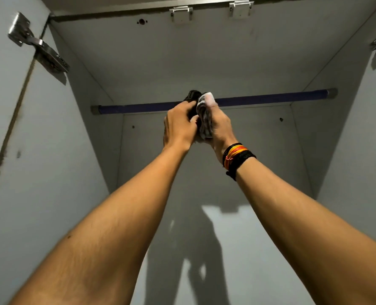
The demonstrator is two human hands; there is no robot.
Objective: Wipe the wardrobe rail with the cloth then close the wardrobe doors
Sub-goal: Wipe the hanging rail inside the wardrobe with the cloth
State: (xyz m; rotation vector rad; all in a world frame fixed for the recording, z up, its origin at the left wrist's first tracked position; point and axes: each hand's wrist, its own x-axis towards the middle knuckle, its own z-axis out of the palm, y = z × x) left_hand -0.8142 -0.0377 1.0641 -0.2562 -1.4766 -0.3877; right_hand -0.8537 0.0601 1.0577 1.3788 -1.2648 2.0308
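Both arms reach up into the open wardrobe. The left hand and the right hand meet at the middle of the rail, a dark blue bar running wall to wall near the top of the compartment.

The cloth is bunched between the two hands. Its pale patterned part lies under the right hand's curled fingers, and a darker fold rises above the left hand's fingertips. Both hands are pressed together around the cloth, fingers closed on it. The cloth sits at rail height and overlaps the bar. Whether it wraps around the rail or only rests against its front cannot be told from here.

Holding the cloth with two hands likely lets it be gathered around the bar so one pass cleans its whole circumference.

The wardrobe holds nothing on the rail: no hangers, no garments. The back panel is bare except for small holes.

A hinge shows at upper left, with the doors standing open. Wiping appears under way; closing is not yet done.
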